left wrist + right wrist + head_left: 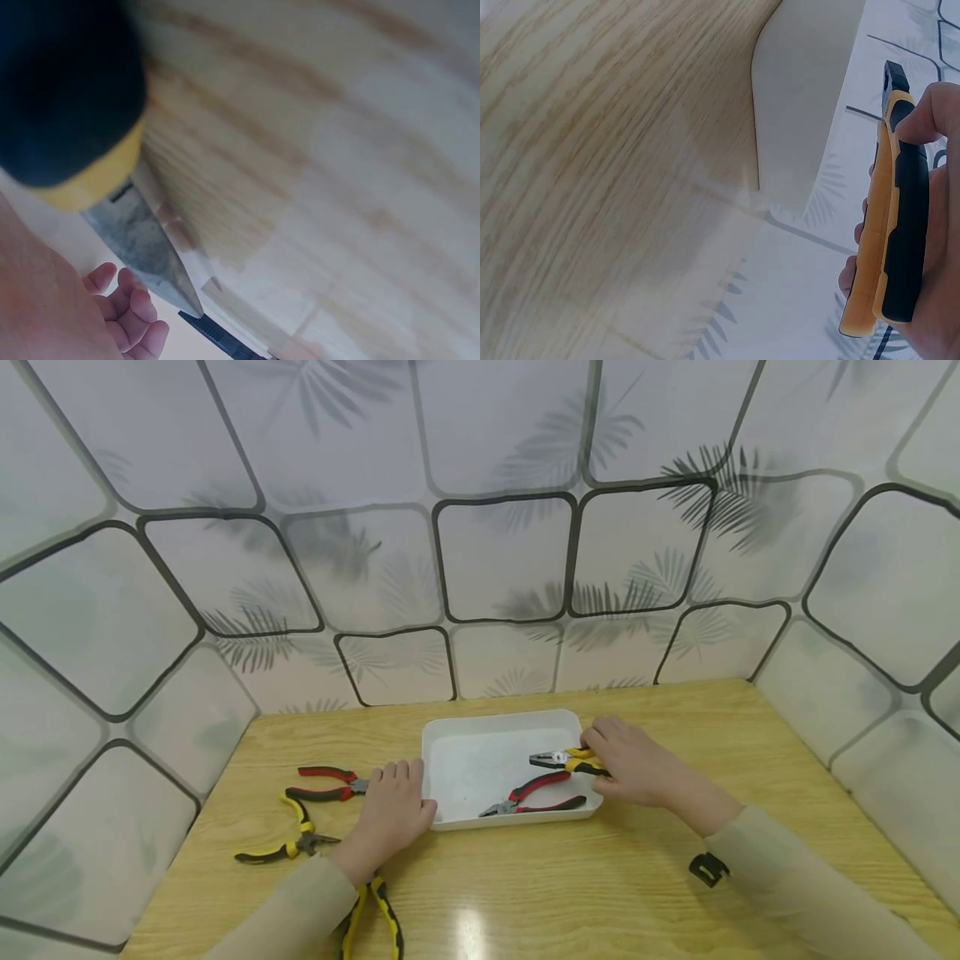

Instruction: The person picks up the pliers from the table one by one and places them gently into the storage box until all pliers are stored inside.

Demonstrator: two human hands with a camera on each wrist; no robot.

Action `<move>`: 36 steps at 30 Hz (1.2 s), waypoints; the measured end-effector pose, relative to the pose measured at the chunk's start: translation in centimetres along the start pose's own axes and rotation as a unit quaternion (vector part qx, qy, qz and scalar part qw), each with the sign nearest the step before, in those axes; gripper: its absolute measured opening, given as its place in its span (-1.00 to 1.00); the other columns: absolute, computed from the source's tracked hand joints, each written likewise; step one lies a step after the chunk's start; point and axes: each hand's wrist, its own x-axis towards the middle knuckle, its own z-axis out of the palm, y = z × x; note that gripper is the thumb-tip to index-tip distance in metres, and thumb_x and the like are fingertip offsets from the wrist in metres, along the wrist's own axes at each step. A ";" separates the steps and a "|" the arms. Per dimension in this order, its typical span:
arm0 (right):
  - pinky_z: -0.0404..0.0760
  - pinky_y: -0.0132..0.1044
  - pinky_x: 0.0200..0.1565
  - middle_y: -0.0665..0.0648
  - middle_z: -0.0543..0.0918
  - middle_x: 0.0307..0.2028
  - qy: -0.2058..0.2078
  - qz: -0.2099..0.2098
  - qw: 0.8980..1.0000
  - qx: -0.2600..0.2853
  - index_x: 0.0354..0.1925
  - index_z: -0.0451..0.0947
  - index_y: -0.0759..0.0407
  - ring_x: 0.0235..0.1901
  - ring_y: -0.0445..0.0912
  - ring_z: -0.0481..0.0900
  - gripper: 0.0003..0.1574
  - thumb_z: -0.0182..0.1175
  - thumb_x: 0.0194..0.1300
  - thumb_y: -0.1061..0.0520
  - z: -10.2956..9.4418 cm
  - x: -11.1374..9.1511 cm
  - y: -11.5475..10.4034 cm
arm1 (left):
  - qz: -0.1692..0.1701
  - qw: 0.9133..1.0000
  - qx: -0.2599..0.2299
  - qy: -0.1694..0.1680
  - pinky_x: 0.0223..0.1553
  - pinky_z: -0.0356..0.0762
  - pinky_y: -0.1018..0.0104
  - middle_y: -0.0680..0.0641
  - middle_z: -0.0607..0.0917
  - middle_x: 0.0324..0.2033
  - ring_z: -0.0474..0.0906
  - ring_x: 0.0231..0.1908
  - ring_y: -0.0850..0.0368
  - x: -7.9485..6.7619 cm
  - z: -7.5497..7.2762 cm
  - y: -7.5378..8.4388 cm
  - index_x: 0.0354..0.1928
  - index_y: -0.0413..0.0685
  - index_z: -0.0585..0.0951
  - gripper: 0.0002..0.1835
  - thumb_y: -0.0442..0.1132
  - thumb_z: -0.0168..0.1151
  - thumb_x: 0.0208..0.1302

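Observation:
My right hand [630, 764] grips combination pliers [570, 762] with yellow and black handles, their metal nose pointing left above the right side of a white tray [457, 822]. In the right wrist view, the handles [906, 225] lie between thumb and fingers. Inside the tray lie red-and-black pliers [536, 797] with spread handles. My left hand [393, 806] is at the tray's left edge, thumb beside the front corner, fingers loosely bent in the left wrist view. Close under that wrist are long-nose pliers [142, 240], also seen by their yellow-and-black handles [386, 910].
Left of the tray, another red-and-black pair of pliers [330, 783] lies partly behind my left hand. Small yellow-and-black pliers [303, 843] lie with handles spread nearer the front. A black clip [708, 869] shows by my right sleeve. Patterned panels [502, 560] border the wooden table [570, 885].

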 end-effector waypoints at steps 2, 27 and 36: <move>0.43 -0.08 -0.11 0.12 0.48 -0.06 -0.005 -0.001 1.000 0.002 0.04 0.49 0.18 -0.07 -0.01 0.39 -0.48 0.29 0.09 0.06 0.0 0.1 -0.2 | -0.001 1.000 0.001 -0.002 -0.14 0.31 0.02 -0.15 0.41 -0.37 0.29 -0.32 -0.07 0.1 0.0 0.0 -0.16 -0.21 0.38 -0.71 -0.11 0.12 0.35; 0.36 -0.13 -0.10 0.09 0.43 -0.08 -0.025 -0.025 0.999 0.016 0.03 0.47 0.17 -0.13 -0.06 0.31 -0.55 0.21 0.16 0.09 0.2 1.7 -1.7 | -0.007 1.000 0.002 -0.017 -0.10 0.34 -0.02 -0.17 0.46 -0.32 0.34 -0.27 -0.09 0.3 0.1 -0.2 -0.11 -0.21 0.40 -0.69 -0.08 0.12 0.36; 0.34 -0.17 -0.15 0.07 0.43 -0.10 -0.031 -0.022 0.999 0.011 0.03 0.48 0.17 -0.16 -0.07 0.30 -0.53 0.25 0.16 0.07 0.8 2.2 -2.1 | -0.013 0.999 0.006 -0.029 -0.04 0.39 -0.06 -0.19 0.51 -0.27 0.41 -0.21 -0.11 0.3 -0.1 -0.1 -0.02 -0.24 0.43 -0.64 -0.07 0.11 0.37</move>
